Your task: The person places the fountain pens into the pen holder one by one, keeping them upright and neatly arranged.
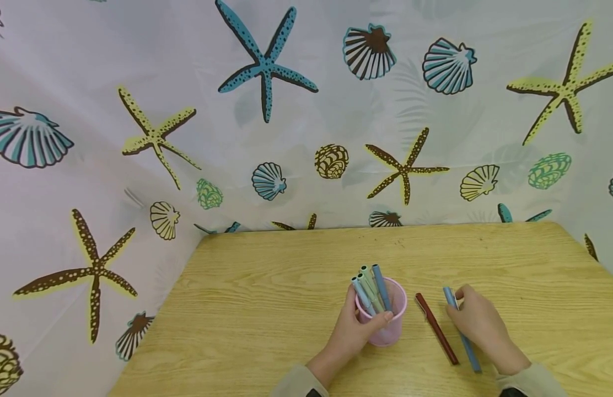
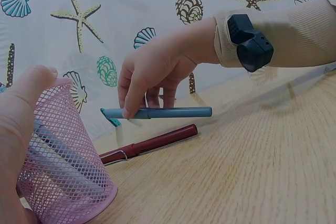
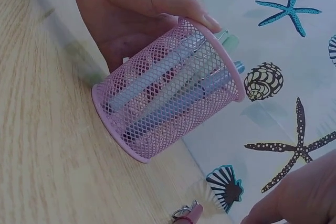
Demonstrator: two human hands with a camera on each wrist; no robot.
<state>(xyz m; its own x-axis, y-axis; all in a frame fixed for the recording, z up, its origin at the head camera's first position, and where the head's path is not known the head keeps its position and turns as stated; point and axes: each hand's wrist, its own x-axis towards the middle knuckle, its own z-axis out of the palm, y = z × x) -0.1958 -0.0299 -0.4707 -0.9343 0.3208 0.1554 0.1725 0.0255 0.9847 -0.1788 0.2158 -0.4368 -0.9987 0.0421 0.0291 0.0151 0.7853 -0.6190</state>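
Note:
My left hand (image 1: 350, 328) grips a pink mesh pen cup (image 1: 392, 330), thumb at its rim and fingers around the far side. Inside the cup lean several pens: a light blue pen (image 1: 362, 295), pale green pens (image 1: 370, 286) and a darker blue pen (image 1: 382, 286). To the right of the cup, my right hand (image 1: 480, 322) pinches a blue pen (image 2: 178, 112) between thumb and fingers, close over the tabletop. Between cup and right hand, a dark red pen (image 1: 437, 331) with a metal clip lies on the table. In the right wrist view only part of the right hand shows.
The light wooden table (image 1: 267, 298) extends to the left and behind the cup. A white curtain (image 1: 306, 121) printed with starfish and shells hangs along the table's back edge and sides.

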